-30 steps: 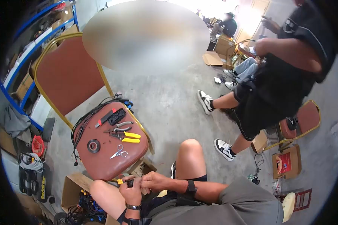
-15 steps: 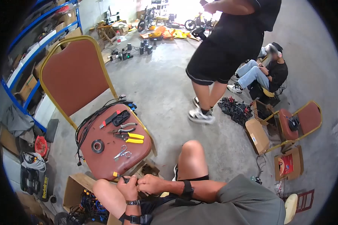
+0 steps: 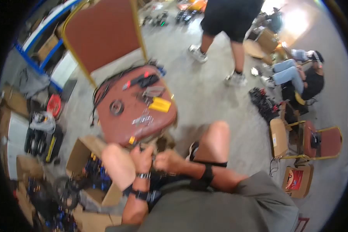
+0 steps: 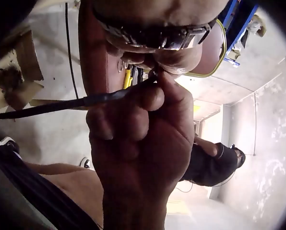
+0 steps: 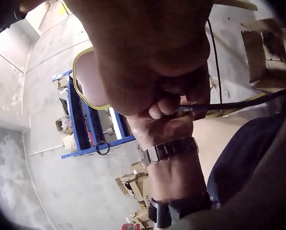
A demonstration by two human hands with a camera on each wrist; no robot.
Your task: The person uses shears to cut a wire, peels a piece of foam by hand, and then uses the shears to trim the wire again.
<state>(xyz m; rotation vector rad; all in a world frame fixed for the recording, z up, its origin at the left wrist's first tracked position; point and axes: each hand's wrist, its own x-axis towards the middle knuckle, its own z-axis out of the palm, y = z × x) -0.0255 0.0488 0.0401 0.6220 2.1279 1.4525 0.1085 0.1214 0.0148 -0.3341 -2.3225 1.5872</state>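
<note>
Both hands meet above my lap at the front edge of a red-brown chair. My left hand, with a metal watch at its wrist, grips a black cable; a yellow connector sticks out past its fingers. Close beside it, my right hand pinches the same cable with curled fingers, and the cable trails off from that fist in both wrist views. The spot where the fingers meet is mostly hidden. On the seat lie a roll of black tape, yellow-handled pliers, scissors and a red-and-black tool.
An open cardboard box of cables stands by my left knee. Blue shelving lines the left side. Ahead, a standing person is on the floor; another person sits at right near a second chair.
The head view has swung, so the chair and hands sit higher in it. The person in black has moved from the right toward the far middle. Both hands keep hold of the cable.
</note>
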